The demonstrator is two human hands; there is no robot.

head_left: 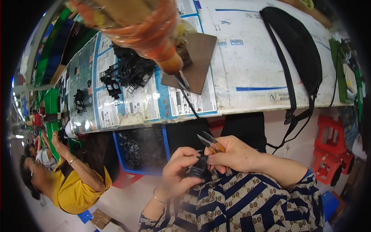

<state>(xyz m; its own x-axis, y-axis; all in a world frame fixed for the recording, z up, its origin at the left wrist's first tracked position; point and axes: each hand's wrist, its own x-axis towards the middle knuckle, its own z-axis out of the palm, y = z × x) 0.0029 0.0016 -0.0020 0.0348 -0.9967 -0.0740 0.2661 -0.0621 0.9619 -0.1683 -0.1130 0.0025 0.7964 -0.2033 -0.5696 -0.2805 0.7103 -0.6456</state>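
Note:
Low in front of my body, above my lap, my left hand (178, 172) is closed around a small black plastic part (198, 169) with a boxy, ridged shape. My right hand (240, 154) grips a pair of small pointed snips (211, 142) with orange-yellow handles. Their two metal tips point up and left, slightly apart. The fingertips of my right hand meet the upper right side of the black part. My fingers hide part of its outline and most of the handles.
A pile of black plastic frames (133, 69) lies on the paper-covered table (232, 100). Near it are a brown board (203, 54) and an orange-wrapped object with a metal tip (166, 58). A black bag (297, 50) lies right. Below stands a blue bin (165, 149); a co-worker in yellow (79, 189) sits left.

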